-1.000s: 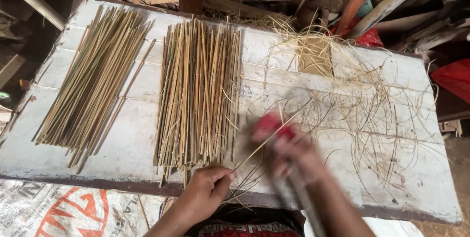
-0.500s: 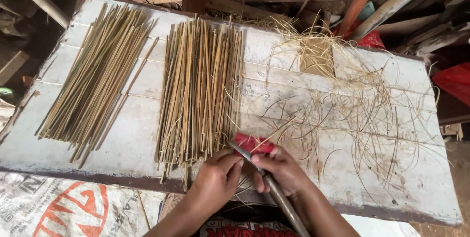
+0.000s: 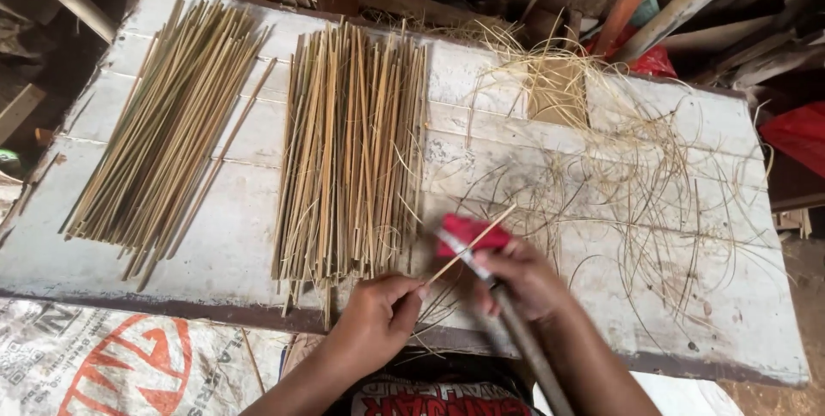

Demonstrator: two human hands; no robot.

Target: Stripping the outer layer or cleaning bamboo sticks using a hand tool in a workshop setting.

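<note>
Right hand [image 3: 524, 278] shifted right — left hand [image 3: 378, 317] pinches stick [image 3: 471, 244].

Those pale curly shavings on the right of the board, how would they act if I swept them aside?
The shavings look hair-thin and curled, so probably floppy and very light. They lie tangled, so a push would likely drag them as a clump. Loose ends may snag on the rough white board.

Both forearms were bare, without sleeves, watch or rings; below the counter [image 3: 215, 278] edge showed dark printed clothing.
</note>
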